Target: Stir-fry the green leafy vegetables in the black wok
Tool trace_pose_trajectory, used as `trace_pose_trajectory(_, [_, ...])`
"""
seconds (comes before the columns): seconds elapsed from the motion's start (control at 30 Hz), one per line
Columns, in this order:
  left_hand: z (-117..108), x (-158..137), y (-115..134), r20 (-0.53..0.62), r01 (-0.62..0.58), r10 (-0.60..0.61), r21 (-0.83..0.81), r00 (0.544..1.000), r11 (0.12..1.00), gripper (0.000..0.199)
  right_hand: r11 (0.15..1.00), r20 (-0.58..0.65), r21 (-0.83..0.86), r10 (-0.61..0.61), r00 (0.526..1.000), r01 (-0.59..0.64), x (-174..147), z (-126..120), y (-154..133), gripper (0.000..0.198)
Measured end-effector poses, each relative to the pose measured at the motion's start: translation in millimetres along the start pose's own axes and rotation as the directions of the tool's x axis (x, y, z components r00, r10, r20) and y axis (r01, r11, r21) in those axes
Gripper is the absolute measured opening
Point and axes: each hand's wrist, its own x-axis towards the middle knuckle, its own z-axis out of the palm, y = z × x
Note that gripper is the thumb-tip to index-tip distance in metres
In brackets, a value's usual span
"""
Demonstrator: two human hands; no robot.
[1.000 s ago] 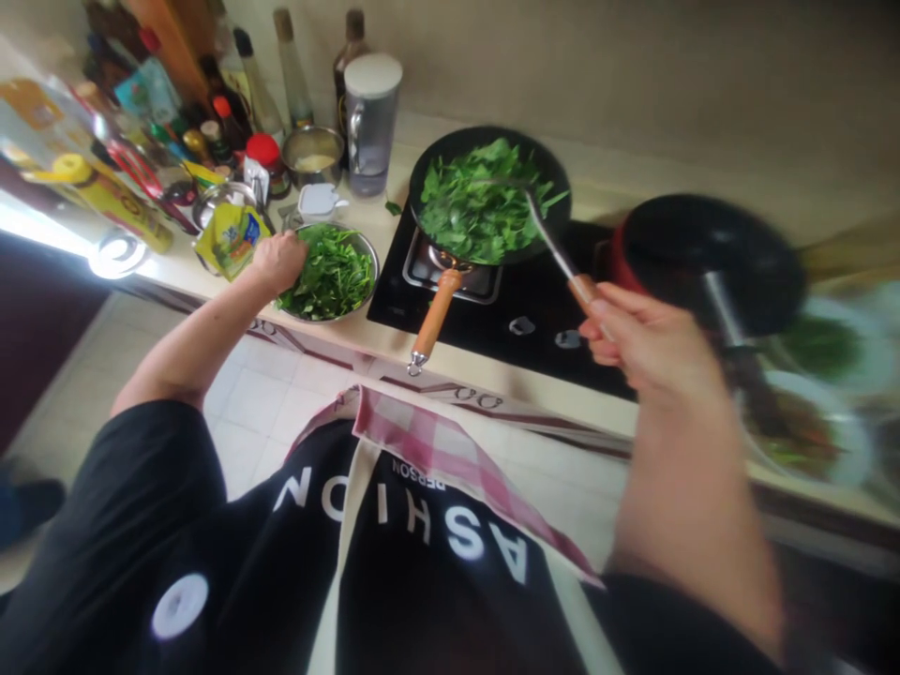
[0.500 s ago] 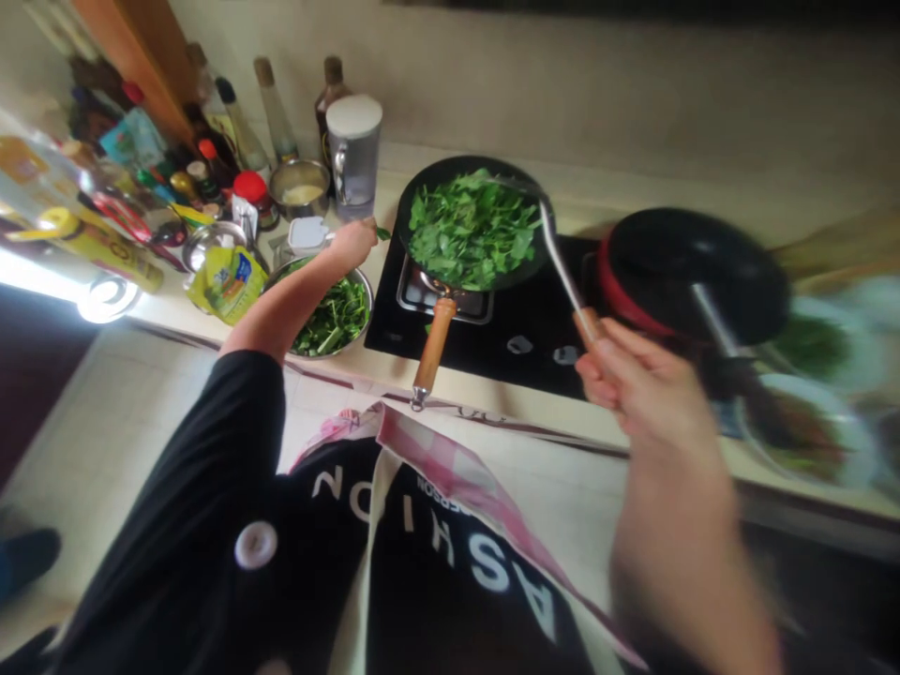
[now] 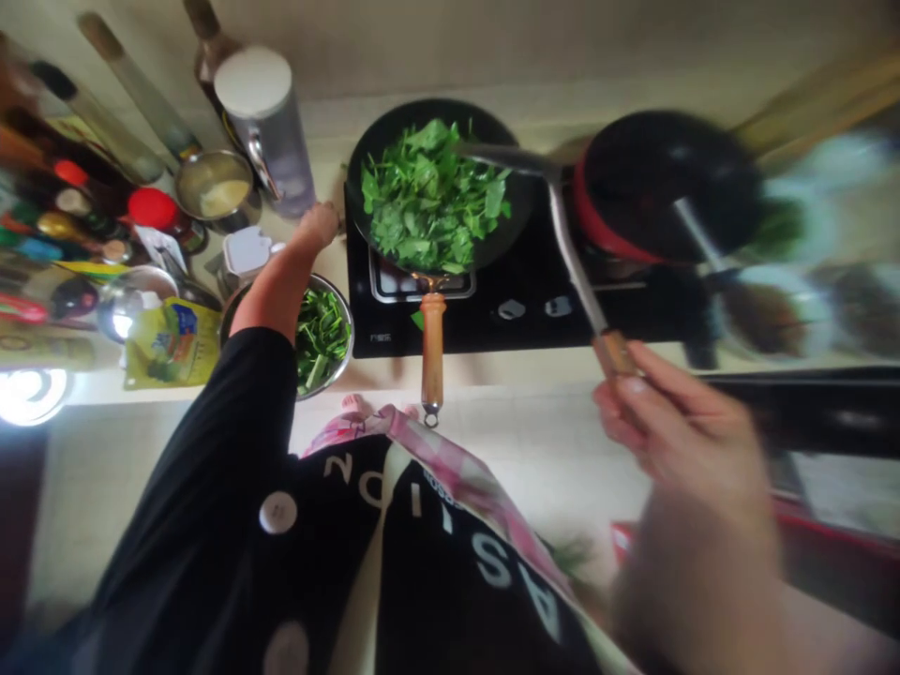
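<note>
My right hand (image 3: 667,412) is closed round the wooden grip of a long metal spatula (image 3: 573,244). Its dark blade lies over the leafy greens (image 3: 428,197) heaped in a black frying pan (image 3: 524,216), whose wooden handle (image 3: 433,352) points toward me. My left hand (image 3: 322,225) is closed just left of the pan, beside a lidded clear jug (image 3: 271,131). Whatever its fingers hold, if anything, is hidden. Below that forearm stands a metal bowl (image 3: 350,319) with more cut greens (image 3: 322,342), partly covered by the arm.
A red wok (image 3: 594,220) with a utensil in it sits on the right burner. Blurred bowls of food (image 3: 816,319) stand farther right. On the left are a small metal pot (image 3: 215,192), a yellow pouch (image 3: 175,342), a red-lidded jar (image 3: 153,210) and several bottles.
The view has swung, so the counter items sit farther left. A green leaf that stuck out of my left hand no longer shows. The spatula blade reaches a little farther over the greens.
</note>
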Motion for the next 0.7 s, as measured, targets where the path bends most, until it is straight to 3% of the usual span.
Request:
trace_pose_trajectory(0.1, [1,-20,17,0.023,0.001,-0.003,0.087,1.000,0.996,0.032,0.999,0.016,-0.010,-0.038,0.999,0.038,1,0,1,0.089])
trace_pose_trajectory(0.17, [8,-50,31,0.114,-0.130,0.117,0.108,0.987,0.986,0.025,0.997,0.037,-0.001,-0.078,0.996,0.079,6,-2,1,0.084])
trace_pose_trajectory(0.2, [13,-68,39,0.179,-0.225,0.205,0.101,0.962,0.969,0.022,0.995,0.055,0.004,-0.097,0.994,0.097,9,-3,1,0.082])
trace_pose_trajectory(0.23, [20,-88,47,0.258,-0.382,0.346,0.102,0.902,0.919,0.025,0.993,0.075,0.009,-0.115,0.991,0.115,13,-5,1,0.081])
trace_pose_trajectory(0.27, [28,-108,55,0.304,-0.451,0.407,0.089,0.861,0.888,0.028,0.992,0.100,0.010,-0.127,0.987,0.127,17,-6,0,0.080])
trace_pose_trajectory(0.37, [56,-156,82,0.345,-0.554,0.484,0.140,0.804,0.821,0.038,0.988,0.166,-0.001,-0.150,0.975,0.152,26,-9,-1,0.078])
trace_pose_trajectory(0.47, [86,-174,109,0.358,-0.602,0.526,0.143,0.771,0.785,0.042,0.985,0.203,0.000,-0.166,0.965,0.170,35,-12,0,0.078])
trace_pose_trajectory(0.57, [110,-168,130,0.275,-0.535,0.505,0.041,0.818,0.844,0.045,0.982,0.259,0.030,-0.186,0.948,0.185,41,-16,1,0.081])
trace_pose_trajectory(0.7, [125,-150,141,0.149,-0.429,0.434,-0.067,0.889,0.901,0.041,0.979,0.320,0.011,-0.196,0.927,0.204,46,-21,3,0.081])
